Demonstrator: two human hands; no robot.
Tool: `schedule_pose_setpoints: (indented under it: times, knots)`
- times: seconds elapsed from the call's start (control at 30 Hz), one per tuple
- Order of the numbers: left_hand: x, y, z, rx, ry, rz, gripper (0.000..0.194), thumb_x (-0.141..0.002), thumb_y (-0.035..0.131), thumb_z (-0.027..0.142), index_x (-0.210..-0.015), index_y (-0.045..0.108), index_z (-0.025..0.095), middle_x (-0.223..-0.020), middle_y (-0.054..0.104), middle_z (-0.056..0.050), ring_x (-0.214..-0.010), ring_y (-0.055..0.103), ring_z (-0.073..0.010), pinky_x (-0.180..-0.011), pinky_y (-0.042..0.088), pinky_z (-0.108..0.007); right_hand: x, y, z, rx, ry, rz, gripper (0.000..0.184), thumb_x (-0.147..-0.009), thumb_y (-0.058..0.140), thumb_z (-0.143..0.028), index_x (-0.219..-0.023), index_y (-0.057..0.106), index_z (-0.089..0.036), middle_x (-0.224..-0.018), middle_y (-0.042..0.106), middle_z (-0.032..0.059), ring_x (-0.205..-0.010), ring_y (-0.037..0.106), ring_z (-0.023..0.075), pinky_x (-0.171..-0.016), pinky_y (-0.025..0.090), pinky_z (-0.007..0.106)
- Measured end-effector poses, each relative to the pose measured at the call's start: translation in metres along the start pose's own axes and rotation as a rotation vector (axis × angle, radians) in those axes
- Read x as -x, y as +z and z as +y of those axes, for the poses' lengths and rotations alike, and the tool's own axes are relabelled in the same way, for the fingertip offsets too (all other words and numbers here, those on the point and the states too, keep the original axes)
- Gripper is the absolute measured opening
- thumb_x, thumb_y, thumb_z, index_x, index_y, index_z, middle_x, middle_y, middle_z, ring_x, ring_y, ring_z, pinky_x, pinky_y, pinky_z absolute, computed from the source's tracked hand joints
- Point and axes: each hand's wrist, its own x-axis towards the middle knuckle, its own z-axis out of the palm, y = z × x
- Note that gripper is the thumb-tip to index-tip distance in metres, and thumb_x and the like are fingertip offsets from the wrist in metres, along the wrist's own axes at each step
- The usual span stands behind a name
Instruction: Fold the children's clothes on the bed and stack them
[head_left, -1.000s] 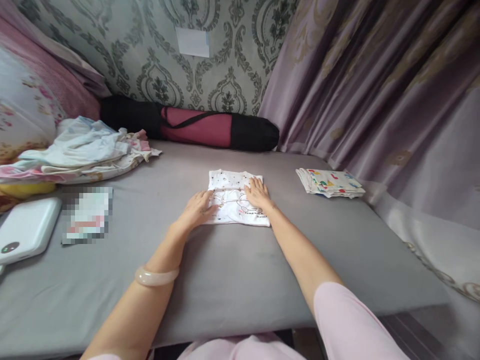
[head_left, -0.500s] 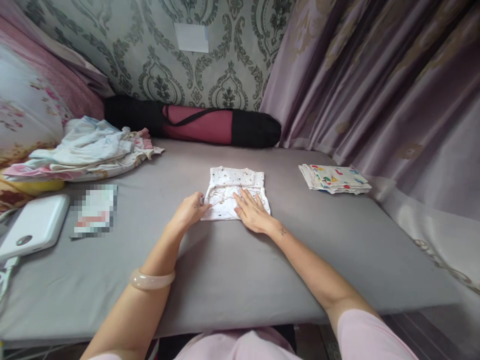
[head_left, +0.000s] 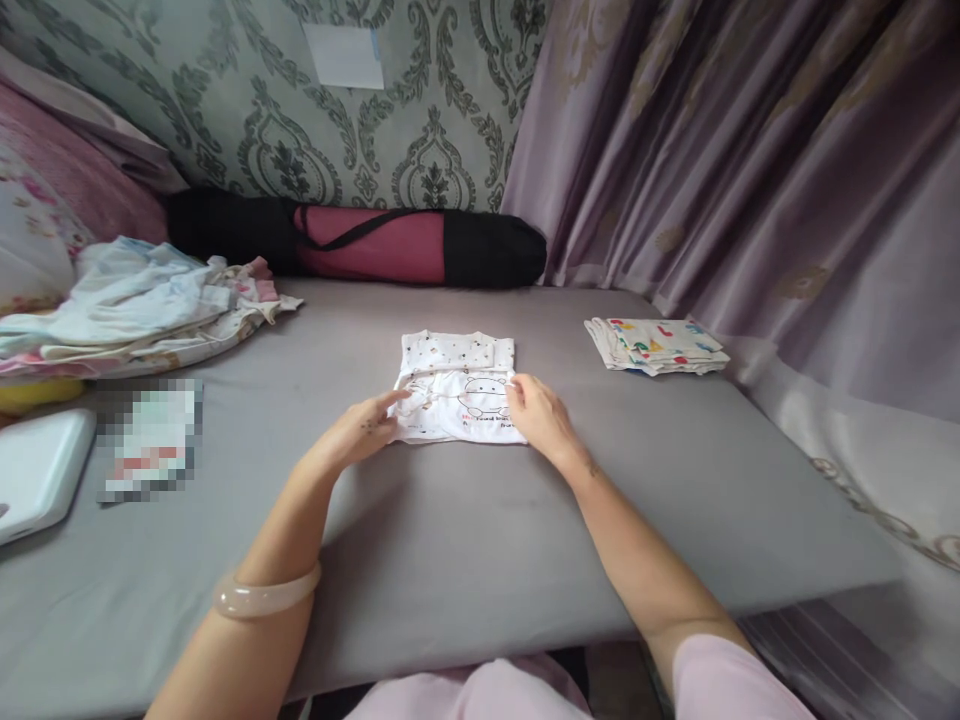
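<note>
A small folded white baby garment lies on the grey-covered surface in front of me. It has tiny dark speckles, a string tie, and a cartoon animal with lettering on its lower right. My left hand is at its left edge, index finger stretched over the cloth and the other fingers curled at the border. On the opposite side, my right hand pinches the right edge between thumb and fingers. The undersides of both hands are hidden. A pale bangle circles my left forearm.
A folded stack of colourfully printed cloth lies to the right, near the curtain. At left are a loose clothes pile, a blurred packet and a white device. A long black-and-red bag lies along the wall.
My right hand has slid from lying flat on the garment to its right edge, uncovering the cartoon print. My left hand stays at the left edge. The view has shifted slightly right.
</note>
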Motion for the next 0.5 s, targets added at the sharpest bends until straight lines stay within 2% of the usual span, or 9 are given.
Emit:
schedule_pose_setpoints:
  times: [0.03, 0.1, 0.17, 0.27, 0.4, 0.5]
  knots:
    - [0.0, -0.001, 0.0, 0.011, 0.002, -0.022, 0.061, -0.075, 0.047, 0.032, -0.134, 0.056, 0.019, -0.067, 0.053, 0.002, -0.062, 0.049, -0.0157, -0.062, 0.037, -0.025, -0.002, -0.005, 0.007, 0.03, 0.096, -0.011, 0.03, -0.097, 0.042, -0.031, -0.117, 0.06, -0.018, -0.111, 0.07, 0.0125, -0.105, 0.064, 0.0247, -0.088, 0.047, 0.034]
    - [0.001, -0.005, 0.002, 0.032, 0.0, -0.058, 0.055, -0.076, 0.048, 0.04, -0.124, 0.064, 0.017, -0.067, 0.051, 0.002, -0.062, 0.047, -0.0153, -0.06, 0.036, -0.025, -0.004, -0.011, 0.017, 0.032, 0.187, -0.095, 0.026, -0.095, 0.047, -0.031, -0.114, 0.058, -0.018, -0.095, 0.072, 0.0094, -0.093, 0.066, 0.0239, -0.079, 0.047, 0.032]
    - [0.003, -0.009, 0.004, 0.056, -0.007, -0.092, 0.054, -0.076, 0.051, 0.048, -0.117, 0.067, 0.017, -0.069, 0.049, 0.002, -0.062, 0.046, -0.0149, -0.06, 0.035, -0.025, -0.004, -0.013, 0.023, -0.042, 0.187, -0.182, 0.025, -0.093, 0.05, -0.035, -0.113, 0.056, -0.021, -0.081, 0.07, 0.0039, -0.083, 0.066, 0.021, -0.071, 0.046, 0.028]
    - [0.009, -0.016, 0.008, 0.113, -0.011, -0.144, 0.06, -0.073, 0.056, 0.055, -0.12, 0.065, 0.018, -0.077, 0.052, 0.001, -0.067, 0.048, -0.0149, -0.063, 0.039, -0.025, -0.003, -0.014, 0.025, -0.226, 0.182, -0.352, 0.031, -0.092, 0.051, -0.041, -0.117, 0.051, -0.024, -0.07, 0.065, -0.0021, -0.066, 0.063, 0.0159, -0.055, 0.042, 0.022]
    - [0.011, -0.016, 0.002, 0.126, -0.003, -0.195, 0.063, -0.069, 0.059, 0.041, -0.13, 0.057, 0.022, -0.082, 0.053, 0.001, -0.069, 0.05, -0.0156, -0.064, 0.042, -0.025, -0.002, -0.024, 0.026, -0.418, 0.136, -0.675, 0.044, -0.085, 0.058, -0.035, -0.126, 0.047, -0.023, -0.075, 0.064, -0.0027, -0.058, 0.059, 0.0119, -0.045, 0.035, 0.019]
    - [0.006, -0.007, -0.01, 0.074, 0.054, -0.118, 0.059, -0.066, 0.055, 0.027, -0.125, 0.059, 0.023, -0.082, 0.054, 0.0, -0.072, 0.052, -0.0171, -0.064, 0.044, -0.026, -0.002, -0.032, 0.032, -0.416, 0.001, -0.739, 0.052, -0.074, 0.061, -0.019, -0.125, 0.052, -0.019, -0.071, 0.06, -0.0049, -0.059, 0.054, 0.0103, -0.05, 0.036, 0.019]
